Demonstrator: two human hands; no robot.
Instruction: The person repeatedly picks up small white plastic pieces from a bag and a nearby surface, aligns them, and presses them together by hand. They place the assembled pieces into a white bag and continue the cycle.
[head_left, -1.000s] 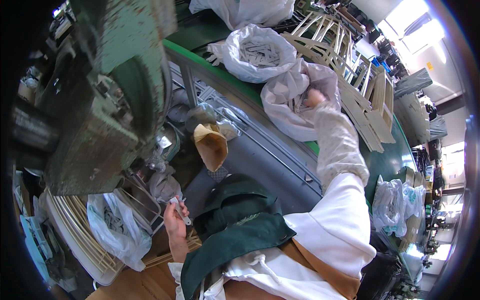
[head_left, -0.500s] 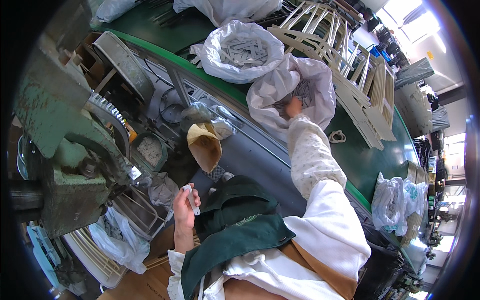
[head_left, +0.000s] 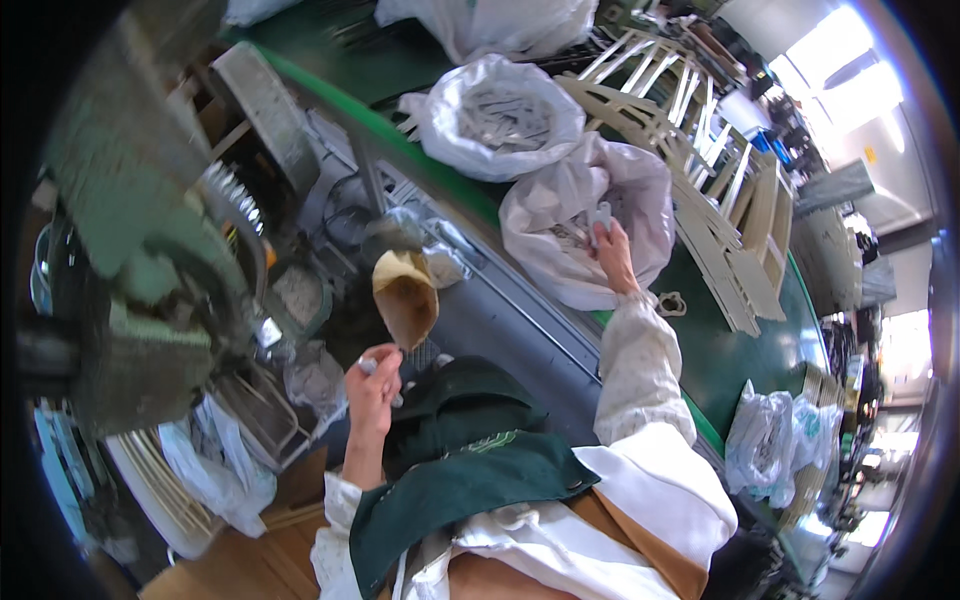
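My right hand (head_left: 614, 254) reaches over the nearer white sack (head_left: 535, 215) on the green bench and pinches a small pale flat strip (head_left: 600, 217). Loose grey strips lie inside that sack, partly hidden by its folds. Close to my apron, my left hand (head_left: 373, 395) is closed round another pale strip (head_left: 369, 366); only its ends show past the fingers. A second white sack (head_left: 440, 125), filled with similar flat pieces, stands behind the first.
Pale curved slatted frames (head_left: 700, 200) lie right of the sacks. A green machine (head_left: 150, 250) stands at left, blurred. Below the bench edge is an open brown paper bag (head_left: 408, 305). Clear plastic bags (head_left: 760, 445) sit at right.
My right hand has come up out of the sack's contents, now with a strip in its fingers. My left hand has turned and closed further over its strip. The whole view has shifted slightly.
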